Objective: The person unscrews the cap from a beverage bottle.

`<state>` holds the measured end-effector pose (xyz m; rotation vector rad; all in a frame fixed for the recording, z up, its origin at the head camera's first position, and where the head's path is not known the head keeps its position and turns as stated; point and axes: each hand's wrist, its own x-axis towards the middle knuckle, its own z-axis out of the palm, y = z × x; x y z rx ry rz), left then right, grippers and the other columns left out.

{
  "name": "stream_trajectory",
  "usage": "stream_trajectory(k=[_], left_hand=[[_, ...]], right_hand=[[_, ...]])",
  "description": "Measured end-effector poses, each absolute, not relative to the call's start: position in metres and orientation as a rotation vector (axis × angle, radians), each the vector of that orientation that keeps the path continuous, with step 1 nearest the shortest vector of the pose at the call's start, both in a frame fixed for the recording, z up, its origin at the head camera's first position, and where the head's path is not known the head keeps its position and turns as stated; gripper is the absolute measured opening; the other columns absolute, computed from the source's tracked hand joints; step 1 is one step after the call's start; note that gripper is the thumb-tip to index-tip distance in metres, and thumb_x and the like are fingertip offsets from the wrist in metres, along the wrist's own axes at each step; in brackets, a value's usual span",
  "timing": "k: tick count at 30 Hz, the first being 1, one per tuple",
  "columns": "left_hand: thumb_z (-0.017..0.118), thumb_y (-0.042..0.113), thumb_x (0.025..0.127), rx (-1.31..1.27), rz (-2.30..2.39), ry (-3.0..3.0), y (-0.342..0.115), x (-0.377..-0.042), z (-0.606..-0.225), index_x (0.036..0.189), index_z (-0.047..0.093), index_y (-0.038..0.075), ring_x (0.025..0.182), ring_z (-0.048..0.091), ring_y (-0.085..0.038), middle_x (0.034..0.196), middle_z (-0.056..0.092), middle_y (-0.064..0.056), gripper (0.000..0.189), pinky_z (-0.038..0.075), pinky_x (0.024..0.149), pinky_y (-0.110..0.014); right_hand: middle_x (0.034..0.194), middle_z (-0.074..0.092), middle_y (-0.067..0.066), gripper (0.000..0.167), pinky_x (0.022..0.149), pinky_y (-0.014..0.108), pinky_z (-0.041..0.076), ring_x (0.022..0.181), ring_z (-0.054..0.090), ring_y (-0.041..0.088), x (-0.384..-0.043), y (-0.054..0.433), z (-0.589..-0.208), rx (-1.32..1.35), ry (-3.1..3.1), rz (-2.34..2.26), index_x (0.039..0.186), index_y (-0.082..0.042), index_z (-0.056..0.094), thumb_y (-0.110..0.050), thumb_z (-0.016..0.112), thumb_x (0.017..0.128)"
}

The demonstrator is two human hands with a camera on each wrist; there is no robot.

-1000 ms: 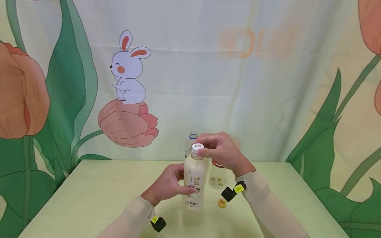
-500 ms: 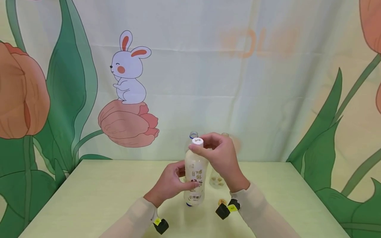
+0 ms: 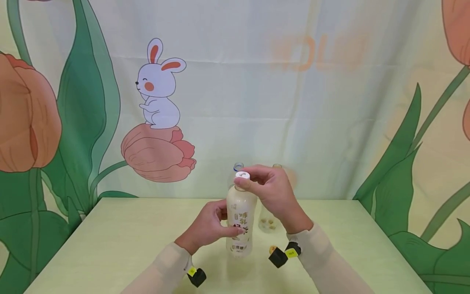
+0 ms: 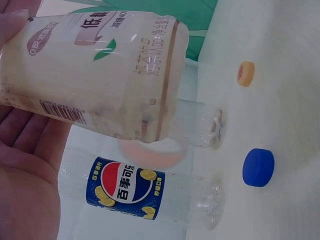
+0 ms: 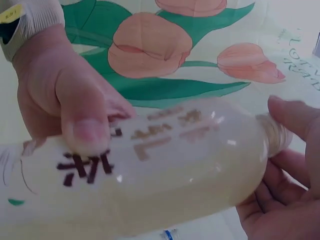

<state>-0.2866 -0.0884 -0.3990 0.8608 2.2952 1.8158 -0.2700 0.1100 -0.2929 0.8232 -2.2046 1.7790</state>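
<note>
My left hand [image 3: 205, 226] grips the body of a milk-tea bottle [image 3: 240, 208], thumb across the printed front. The bottle is upright and filled with a pale, cream-coloured drink; in the left wrist view its base hangs off the table. At the top, my right hand [image 3: 273, 194] pinches the white cap [image 3: 242, 175] between thumb and fingers. From the right wrist view, the right thumb and fingers [image 5: 295, 175] wrap the bottle's neck end, hiding most of the cap, while the left thumb [image 5: 87, 130] presses on the dark lettering.
Behind stands a clear uncapped Pepsi bottle [image 4: 125, 187], its blue cap [image 4: 258, 167] lying on the table [image 3: 128, 237]. A second clear bottle [image 3: 267, 218] is partly behind my right hand. A yellow cap [image 4: 245, 73] lies nearby. A printed curtain [image 3: 235, 102] closes the back.
My right hand has turned about the cap, its thumb swinging from the right side round to the front, and the wrist has dropped slightly. The left hand keeps its grip on the bottle.
</note>
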Motion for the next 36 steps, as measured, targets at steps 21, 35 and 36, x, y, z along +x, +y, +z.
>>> stream_trajectory(k=[21,35,36], left_hand=[[0.087,0.018,0.081,0.860,1.850,2.297,-0.089,-0.289,-0.404,0.125,0.067,0.011,0.102,0.073,-0.023,0.117,0.074,-0.009,0.048,0.059,0.094,-0.035],[0.089,0.021,0.080,0.835,1.863,2.368,-0.084,-0.289,-0.406,0.123,0.068,0.015,0.102,0.072,-0.021,0.116,0.074,-0.004,0.048,0.058,0.097,-0.037],[0.089,0.022,0.080,0.829,1.859,2.371,-0.084,-0.289,-0.406,0.123,0.068,0.015,0.102,0.072,-0.021,0.117,0.074,-0.004,0.048,0.057,0.097,-0.038]], right_hand=[[0.130,0.069,0.006,0.036,0.084,0.027,0.058,0.114,0.068,0.022,-0.285,0.123,-0.295,1.025,-2.309,1.929,0.134,-0.011,0.065,-0.022,0.068,0.099],[0.092,0.072,0.006,0.030,0.069,0.030,0.054,0.086,0.064,0.025,-0.268,0.103,-0.295,0.514,-2.184,1.785,0.096,-0.011,0.073,-0.027,0.091,0.078],[0.091,0.072,0.006,0.029,0.068,0.030,0.053,0.085,0.064,0.025,-0.268,0.103,-0.295,0.516,-2.184,1.785,0.096,-0.011,0.073,-0.026,0.091,0.079]])
